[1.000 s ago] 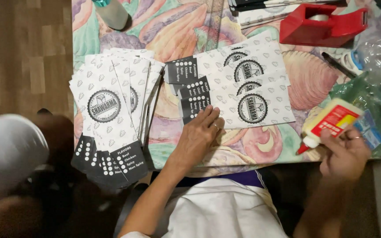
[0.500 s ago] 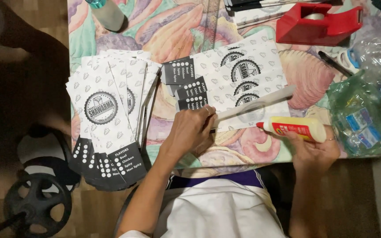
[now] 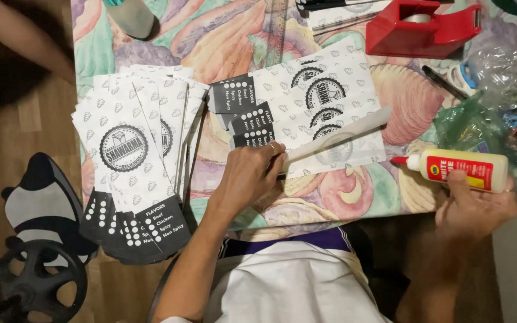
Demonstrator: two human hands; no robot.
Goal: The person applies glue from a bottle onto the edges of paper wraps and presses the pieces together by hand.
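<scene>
Two hands at work, as we read it. Left hand (image 3: pixel 248 173) presses down on the top paper sheet (image 3: pixel 330 140), fingers curled and pinching up its lower flap (image 3: pixel 336 134), which stands lifted as a long strip. Flap's long axis runs left-low to right-high, away from the left hand toward the glue bottle (image 3: pixel 459 169). Right hand (image 3: pixel 474 209) wraps the bottle from below, fingers closed round the body; bottle lies almost level, long axis across the desk (image 3: pixel 151 42), red nozzle pointing left at the flap's right end. Nozzle near the sheet edge, not touching, we think; blur makes that hard to call. Right hand is the nearer one to the flap's free end, left hand holds the near end. Second stack of printed sheets (image 3: pixel 130 149) fans out left, overhanging the desk edge. Red tape dispenser (image 3: pixel 417 27) top right, well apart. Plastic bags (image 3: pixel 486 113) crowd the right edge behind the bottle.
</scene>
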